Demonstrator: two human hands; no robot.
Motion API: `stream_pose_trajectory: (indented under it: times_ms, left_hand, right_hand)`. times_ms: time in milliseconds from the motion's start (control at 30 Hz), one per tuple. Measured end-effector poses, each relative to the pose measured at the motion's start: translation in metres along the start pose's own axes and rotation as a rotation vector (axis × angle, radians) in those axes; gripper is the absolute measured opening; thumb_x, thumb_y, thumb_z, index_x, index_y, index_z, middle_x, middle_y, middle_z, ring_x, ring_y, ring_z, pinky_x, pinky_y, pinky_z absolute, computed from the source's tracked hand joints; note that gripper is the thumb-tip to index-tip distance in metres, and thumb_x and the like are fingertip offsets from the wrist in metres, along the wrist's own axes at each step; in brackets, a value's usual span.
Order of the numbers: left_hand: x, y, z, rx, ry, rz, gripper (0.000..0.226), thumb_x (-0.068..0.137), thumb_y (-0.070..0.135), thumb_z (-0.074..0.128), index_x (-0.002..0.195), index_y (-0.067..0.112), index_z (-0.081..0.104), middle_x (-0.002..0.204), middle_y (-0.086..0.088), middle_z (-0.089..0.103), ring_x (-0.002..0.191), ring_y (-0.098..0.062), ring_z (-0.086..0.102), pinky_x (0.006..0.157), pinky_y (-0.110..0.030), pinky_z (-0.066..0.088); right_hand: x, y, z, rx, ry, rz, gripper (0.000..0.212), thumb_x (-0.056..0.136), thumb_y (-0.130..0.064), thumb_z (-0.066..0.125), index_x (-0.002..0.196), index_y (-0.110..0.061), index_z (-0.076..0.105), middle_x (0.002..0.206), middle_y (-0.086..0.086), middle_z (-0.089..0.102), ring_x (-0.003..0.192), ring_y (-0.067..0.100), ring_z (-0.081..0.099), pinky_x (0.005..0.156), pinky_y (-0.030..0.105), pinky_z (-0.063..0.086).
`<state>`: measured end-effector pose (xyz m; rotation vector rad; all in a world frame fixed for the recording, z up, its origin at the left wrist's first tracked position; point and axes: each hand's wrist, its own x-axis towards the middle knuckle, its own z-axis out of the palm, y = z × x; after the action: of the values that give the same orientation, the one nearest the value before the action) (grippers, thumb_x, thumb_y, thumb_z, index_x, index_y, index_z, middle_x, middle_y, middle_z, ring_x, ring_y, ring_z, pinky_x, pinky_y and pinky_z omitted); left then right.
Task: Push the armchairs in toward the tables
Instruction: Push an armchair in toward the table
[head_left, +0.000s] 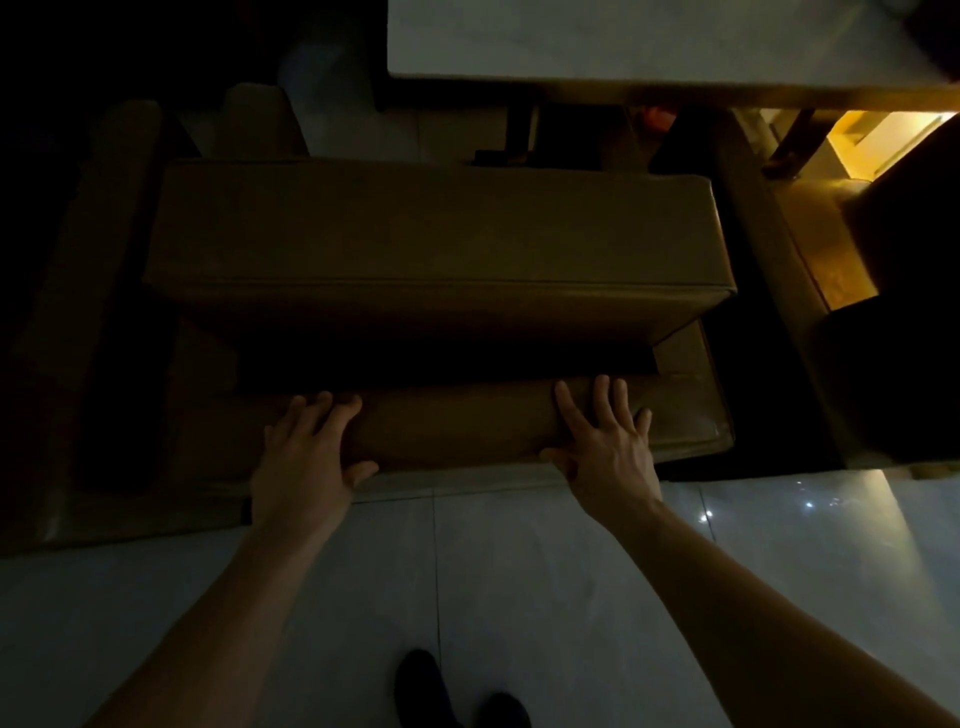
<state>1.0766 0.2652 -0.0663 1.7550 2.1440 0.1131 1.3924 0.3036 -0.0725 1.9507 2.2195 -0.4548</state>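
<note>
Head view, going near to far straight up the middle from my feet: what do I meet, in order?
Shoe → tiled floor → left hand and right hand, level on the armchair backrest → seat cushion → table.

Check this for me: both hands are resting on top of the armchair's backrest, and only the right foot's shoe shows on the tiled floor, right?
Not quite. The head view shows two dark shoes on the tiled floor, not one. The rest holds: left hand and right hand rest on the armchair's backrest.

Pale tiled floor (545, 597) (glossy) carries a brown armchair (431, 234).
</note>
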Motion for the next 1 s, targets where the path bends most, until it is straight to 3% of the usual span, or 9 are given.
stream_pose_trajectory:
  times_ms: [100, 600, 700, 800, 867, 933, 1000]
  left_hand:
    - [-0.005, 0.001, -0.001, 0.005, 0.019, 0.001, 0.075, 0.083, 0.040, 0.074, 0.148, 0.031, 0.038, 0.158, -0.005, 0.034, 0.146, -0.032, 0.020, 0.112, -0.058, 0.031]
    - [-0.035, -0.009, 0.010, -0.005, -0.002, 0.012, 0.075, 0.085, 0.037, 0.073, 0.150, 0.029, 0.035, 0.160, -0.005, 0.028, 0.148, -0.032, 0.013, 0.115, -0.059, 0.026]
    - [-0.035, -0.011, 0.013, 0.021, -0.013, 0.029, 0.076, 0.089, 0.041, 0.067, 0.153, 0.031, 0.026, 0.164, -0.005, 0.019, 0.151, -0.030, 0.005, 0.120, -0.057, 0.013]
    - [-0.040, -0.009, 0.008, 0.090, -0.086, 0.021, 0.084, 0.092, 0.055, 0.056, 0.156, 0.034, 0.006, 0.166, -0.002, -0.001, 0.151, -0.027, -0.008, 0.122, -0.053, 0.004]
    - [-0.048, -0.004, 0.001, 0.133, -0.119, 0.033, 0.086, 0.090, 0.065, 0.048, 0.156, 0.035, 0.001, 0.166, -0.002, -0.002, 0.151, -0.026, -0.005, 0.121, -0.050, 0.003]
    - [-0.063, 0.003, -0.006, 0.137, -0.110, 0.076, 0.085, 0.089, 0.069, 0.046, 0.156, 0.035, 0.007, 0.166, -0.002, 0.008, 0.151, -0.026, 0.004, 0.122, -0.049, 0.008]
    - [-0.080, 0.011, -0.016, 0.121, -0.110, 0.088, 0.086, 0.087, 0.072, 0.047, 0.155, 0.037, 0.008, 0.165, -0.001, 0.011, 0.151, -0.024, 0.005, 0.122, -0.048, 0.010]
  right_hand:
    - [-0.004, -0.001, -0.002, -0.012, 0.006, 0.002, 0.080, 0.096, -0.061, 0.039, 0.157, -0.034, -0.005, 0.165, 0.019, -0.009, 0.150, 0.040, -0.014, 0.120, 0.065, 0.005]
    - [-0.040, -0.005, 0.014, -0.024, 0.004, 0.012, 0.079, 0.097, -0.061, 0.035, 0.157, -0.033, -0.008, 0.165, 0.019, -0.011, 0.150, 0.040, -0.015, 0.119, 0.065, 0.006]
    - [-0.040, -0.005, 0.013, -0.031, 0.008, 0.010, 0.080, 0.097, -0.061, 0.039, 0.157, -0.033, -0.007, 0.165, 0.020, -0.009, 0.150, 0.042, -0.013, 0.119, 0.066, 0.007]
    - [-0.038, -0.003, 0.004, -0.046, -0.068, 0.007, 0.091, 0.094, -0.060, 0.049, 0.155, -0.034, -0.012, 0.164, 0.018, -0.014, 0.150, 0.041, -0.014, 0.119, 0.066, 0.010]
    - [-0.041, 0.001, -0.009, -0.033, -0.112, 0.004, 0.093, 0.091, -0.060, 0.056, 0.156, -0.035, -0.006, 0.165, 0.016, -0.005, 0.151, 0.040, -0.005, 0.119, 0.063, 0.018]
    - [-0.053, 0.001, -0.021, 0.017, -0.108, -0.001, 0.085, 0.090, -0.062, 0.054, 0.154, -0.036, 0.007, 0.161, 0.015, 0.019, 0.149, 0.038, 0.016, 0.114, 0.057, 0.031]
    - [-0.072, -0.001, -0.033, 0.068, -0.122, 0.011, 0.083, 0.091, -0.063, 0.052, 0.155, -0.037, 0.007, 0.161, 0.014, 0.023, 0.148, 0.036, 0.020, 0.114, 0.054, 0.033]
